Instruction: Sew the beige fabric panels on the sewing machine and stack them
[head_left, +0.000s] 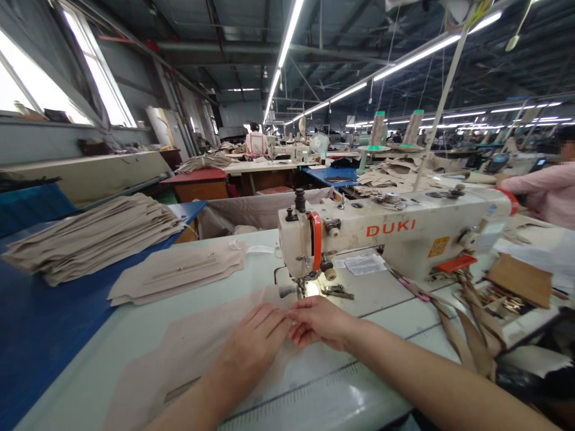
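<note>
My left hand (258, 338) rests over a beige fabric panel (193, 338), its fingers bent together around the panel's right edge; the thumb is hidden. The panel lies on the pale machine table, blurred in places, with a narrow slot-like strip near its front. My right hand (321, 323) is closed in a pinch, its fingertips meeting those of my left. What sits between the right fingertips is too small to make out. Both hands are just in front of the needle area of a white sewing machine (350, 233), whose lamp glows behind my right hand.
Beige panels with a zipper (179, 266) lie at the table's left. A stack of cut fabric (96, 236) covers part of the blue table (27, 323). Straps (467, 335) and a brown flat piece (520, 278) are at right. A person in pink (545, 191) sits nearby.
</note>
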Available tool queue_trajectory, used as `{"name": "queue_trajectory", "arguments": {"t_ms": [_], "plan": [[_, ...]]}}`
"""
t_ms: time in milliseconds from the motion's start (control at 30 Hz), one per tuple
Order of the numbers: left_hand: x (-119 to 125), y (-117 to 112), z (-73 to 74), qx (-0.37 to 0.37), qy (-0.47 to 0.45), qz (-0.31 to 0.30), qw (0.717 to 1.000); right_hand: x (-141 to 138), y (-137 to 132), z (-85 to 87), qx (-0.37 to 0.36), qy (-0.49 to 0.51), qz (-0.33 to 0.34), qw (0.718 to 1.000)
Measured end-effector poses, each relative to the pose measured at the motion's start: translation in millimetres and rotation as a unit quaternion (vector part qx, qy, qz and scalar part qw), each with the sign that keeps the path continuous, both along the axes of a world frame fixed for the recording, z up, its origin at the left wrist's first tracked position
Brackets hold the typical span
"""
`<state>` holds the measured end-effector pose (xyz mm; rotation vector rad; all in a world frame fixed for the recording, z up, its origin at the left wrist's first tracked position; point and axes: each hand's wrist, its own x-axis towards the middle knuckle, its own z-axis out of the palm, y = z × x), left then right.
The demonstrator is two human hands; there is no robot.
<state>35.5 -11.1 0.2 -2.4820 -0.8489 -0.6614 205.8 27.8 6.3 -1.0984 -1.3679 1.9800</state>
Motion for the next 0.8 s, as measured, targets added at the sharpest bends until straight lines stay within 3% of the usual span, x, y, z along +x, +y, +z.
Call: {"name": "queue_trajectory", "arguments": {"t_ms": [100, 167, 200, 267, 333, 400, 500, 800], "plan": [[-1, 8, -1.9, -0.017, -0.032, -0.013, 0.999, 3, 3, 1.4, 0.002, -0.044, -0.009, 0.999], [-3, 11, -5.0, -0.045, -0.05, 0.003, 0.998, 11, 3, 0.2, 0.123, -0.109, -0.049, 0.985], [-3, 12, -7.1, -0.068, -0.059, 0.018, 0.996, 16, 1, -0.9, 0.212, -0.149, -0.071, 0.963], [-3, 14, -11.7, -0.125, -0.081, 0.048, 0.988, 29, -7, -3.4, 0.397, -0.213, -0.086, 0.889], [-2, 15, -15.1, -0.176, -0.102, 0.065, 0.977, 40, -19, -6.0, 0.529, -0.244, -0.043, 0.812], [-1, 15, -16.3, -0.202, -0.111, 0.063, 0.971, 47, -31, -8.7, 0.607, -0.252, 0.023, 0.754], [-2, 15, -14.4, -0.205, -0.104, 0.044, 0.972, 49, -42, -12.6, 0.656, -0.249, 0.086, 0.708], [7, 18, -11.6, -0.152, -0.066, 0.017, 0.986, 48, -41, -18.2, 0.667, -0.254, 0.106, 0.693]]}}
